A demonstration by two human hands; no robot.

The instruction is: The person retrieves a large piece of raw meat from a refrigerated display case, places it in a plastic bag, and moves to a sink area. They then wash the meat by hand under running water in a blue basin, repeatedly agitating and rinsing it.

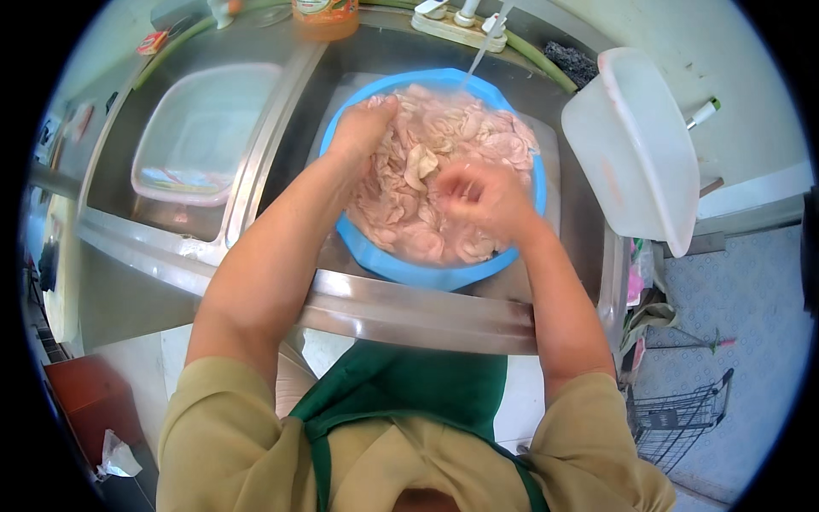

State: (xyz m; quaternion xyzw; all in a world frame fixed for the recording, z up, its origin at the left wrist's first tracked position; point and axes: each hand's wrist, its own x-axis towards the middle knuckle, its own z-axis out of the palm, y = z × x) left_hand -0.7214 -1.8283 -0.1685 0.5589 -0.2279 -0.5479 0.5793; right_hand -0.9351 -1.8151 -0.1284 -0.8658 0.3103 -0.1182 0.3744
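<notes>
A blue plastic basin (441, 277) stands in the steel sink (569, 192), filled with wet, pale pink pieces that look like raw meat or skin (409, 217). A thin stream of water (477, 57) runs into its far side. My left hand (366, 125) is at the basin's left rim, touching the pieces there; its fingertips are partly hidden. Over the right middle of the pile is my right hand (489, 195), blurred, with its fingers curled. Just left of those fingers lies a yellowish piece (421, 165). Whether either hand grips a piece is unclear.
Left of the divider (275, 121), another sink bowl holds a translucent tub (198, 141). A white plastic tub (630, 153) leans at the right edge. Behind are a bottle of orange liquid (325, 19), a white tap base (457, 29) and a dark scouring pad (571, 63).
</notes>
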